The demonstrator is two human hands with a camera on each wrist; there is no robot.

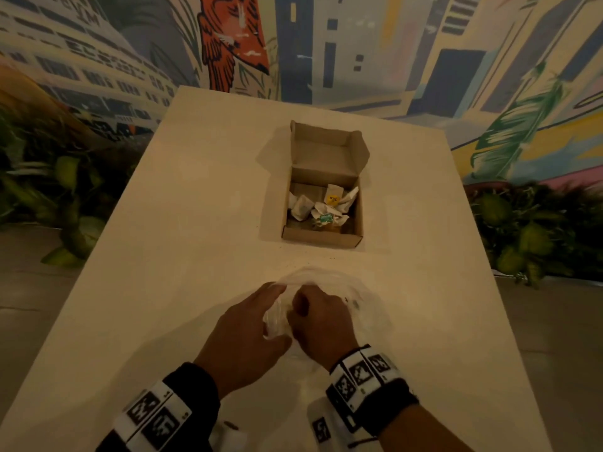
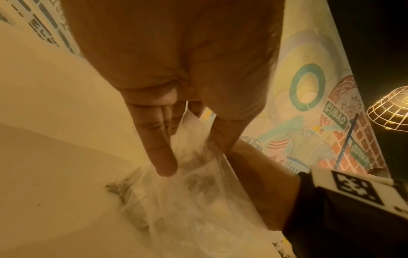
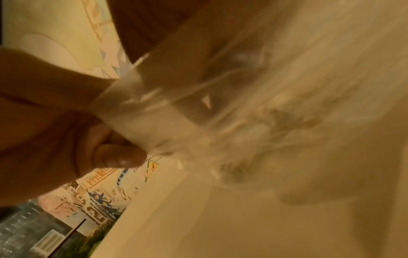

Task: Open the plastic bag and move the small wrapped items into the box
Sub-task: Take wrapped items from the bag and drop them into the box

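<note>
A clear plastic bag [image 1: 329, 282] lies crumpled on the white table [image 1: 163, 256], near its front edge. Both hands meet over it. My left hand [image 1: 257, 321] pinches a fold of the bag [image 2: 189, 157] between thumb and fingers. My right hand [image 1: 313, 318] has its fingers curled around the bag's film [image 3: 143, 104]. Farther back stands an open cardboard box [image 1: 323, 236], lid flap raised, with several small white wrapped items [image 1: 321, 207] inside. I cannot tell whether any item is still in the bag.
The table ends against a painted mural wall [image 1: 359, 44] at the back. Green plants [image 1: 528, 230] sit on the floor to the right and more plants [image 1: 68, 203] to the left. A lit wire lamp [image 2: 390, 110] hangs at the right in the left wrist view.
</note>
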